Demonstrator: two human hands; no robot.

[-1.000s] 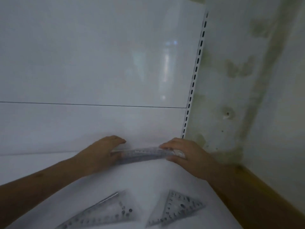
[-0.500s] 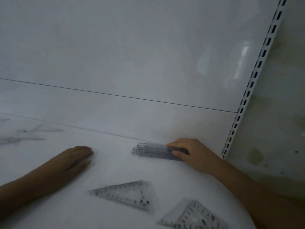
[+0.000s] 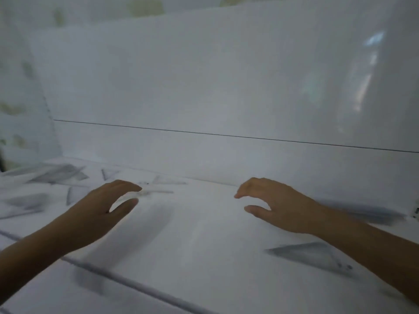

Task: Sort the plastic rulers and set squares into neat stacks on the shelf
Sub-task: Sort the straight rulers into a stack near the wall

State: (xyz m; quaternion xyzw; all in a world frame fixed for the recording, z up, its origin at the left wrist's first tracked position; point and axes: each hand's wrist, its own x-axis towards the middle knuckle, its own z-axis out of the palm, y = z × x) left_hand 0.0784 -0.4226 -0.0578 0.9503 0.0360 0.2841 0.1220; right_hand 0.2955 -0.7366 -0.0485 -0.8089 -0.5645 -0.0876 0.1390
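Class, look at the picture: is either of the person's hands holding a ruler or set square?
No. The left hand and right hand hover open and empty above the shelf.

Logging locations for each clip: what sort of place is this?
Probably a shop or stockroom display unit. A white shelf backed by a glossy white panel, with clear plastic set squares scattered on it. Blotchy wall at left suggests a plain back room.

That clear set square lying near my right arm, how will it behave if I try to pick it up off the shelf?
The set square looks thin and transparent, so probably light and fairly stiff. It lies flat on the smooth white shelf, so it will likely slide when pushed and be awkward to lift; prying up a corner may help. The picture is blurred, so this is tentative.
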